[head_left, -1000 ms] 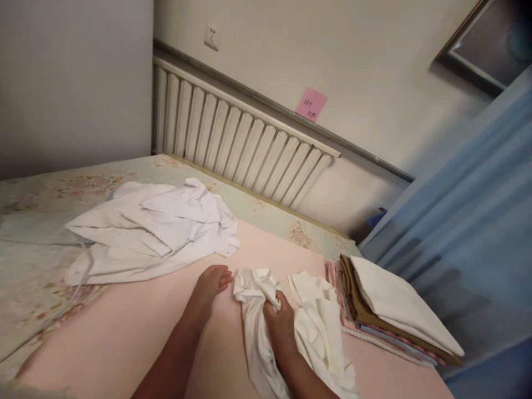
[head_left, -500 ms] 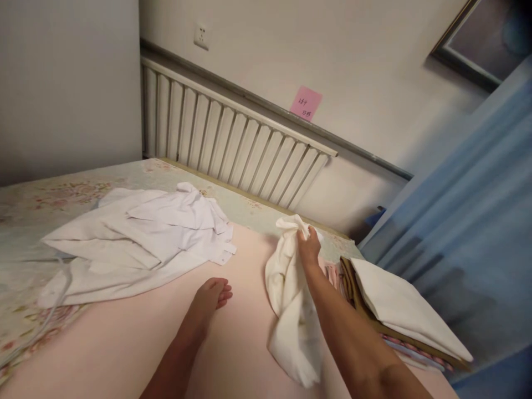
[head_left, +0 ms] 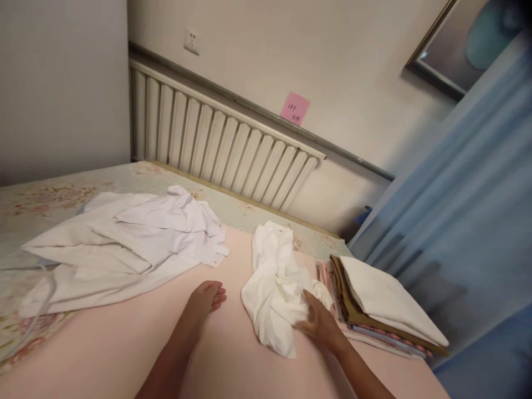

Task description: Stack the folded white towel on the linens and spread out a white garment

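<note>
A crumpled cream-white cloth (head_left: 274, 280) lies on the pink sheet (head_left: 112, 343), stretching from near the bed's far edge toward me. My right hand (head_left: 319, 323) rests on the cloth's right part with fingers spread, holding nothing. My left hand (head_left: 204, 299) lies flat on the pink sheet just left of the cloth, fingers together and not touching it. A heap of white garments (head_left: 124, 238) sits farther left on the bed.
A stack of folded cloths (head_left: 382, 302), white on top of brown and pink, sits at the right edge of the bed. Behind the bed are a white radiator (head_left: 216, 144), a wall socket (head_left: 192, 41) and a pink note (head_left: 295, 108). A blue curtain (head_left: 465, 221) hangs on the right.
My right hand had lifted the cream cloth up and away from me; now the cloth lies dropped on the sheet and the hand has drawn back, open on it. The left hand stayed put.
</note>
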A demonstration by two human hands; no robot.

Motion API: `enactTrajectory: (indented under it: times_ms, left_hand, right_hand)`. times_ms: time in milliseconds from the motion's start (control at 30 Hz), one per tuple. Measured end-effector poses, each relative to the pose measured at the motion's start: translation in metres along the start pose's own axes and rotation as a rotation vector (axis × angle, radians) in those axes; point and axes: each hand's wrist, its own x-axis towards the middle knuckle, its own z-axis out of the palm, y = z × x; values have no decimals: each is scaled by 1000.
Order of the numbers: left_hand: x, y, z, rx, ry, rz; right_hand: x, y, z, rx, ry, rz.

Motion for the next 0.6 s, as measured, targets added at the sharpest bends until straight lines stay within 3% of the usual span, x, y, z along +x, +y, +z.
enactTrajectory:
  times_ms: [100, 233, 300, 400, 500, 600]
  left_hand:
    - [-1, 0, 2, -1, -1, 16]
    - [-6, -2, 9, 48, -42, 23]
    - [-11, -5, 15, 122, -109, -37]
    - [-21, -14, 26, 229, -310, -141]
    - [-28, -24, 35, 241, -465, -189]
    - [-28, -36, 44, 215, -450, -173]
  right_hand:
    - [-11, 8, -7, -190, -66, -60]
    - [-8, -9, -10, -408, -62, -106]
    - [-6, -24, -11, -484, -76, -71]
    - [-7, -46, -11, -499, -131, -41]
    - [-18, -74, -11, -351, -211, -89]
    - [-37, -106, -10, 48, -298, -111]
